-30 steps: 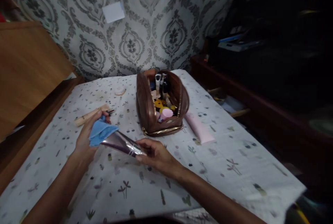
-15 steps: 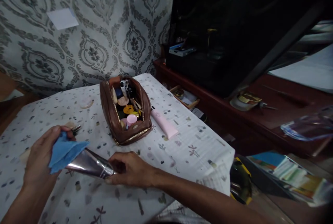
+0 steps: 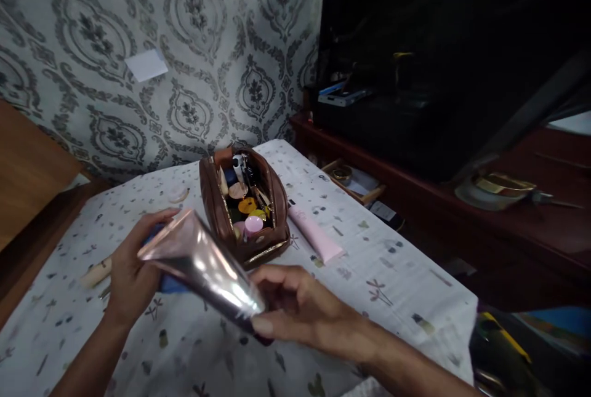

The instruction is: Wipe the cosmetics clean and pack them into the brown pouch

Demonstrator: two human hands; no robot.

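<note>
My right hand (image 3: 300, 314) grips a shiny rose-metallic squeeze tube (image 3: 207, 271) by its dark cap end. The tube slants up to the left, its flat crimped end toward my left hand (image 3: 133, 271). Those left fingers are closed on a blue cloth (image 3: 173, 284), mostly hidden behind the tube. Beyond the tube stands an unzipped brown toiletry bag (image 3: 215, 200). Packed in it are several small items, among them a pink-lidded container (image 3: 253, 225) and a yellow round piece (image 3: 247, 205). A pale pink tube (image 3: 316, 234) lies right of the bag.
A patterned white cloth covers the table (image 3: 378, 323). Left of my left hand lies a beige stick-like item (image 3: 96, 274); a small round pale object (image 3: 178, 192) sits farther back. A dark red cabinet (image 3: 415, 224) with a large black screen (image 3: 438, 77) borders the right side.
The metallic tube has come out of the blue cloth's wrap and turned, its crimped end now bare and raised. The cloth stays in my left hand. The view has shifted left.
</note>
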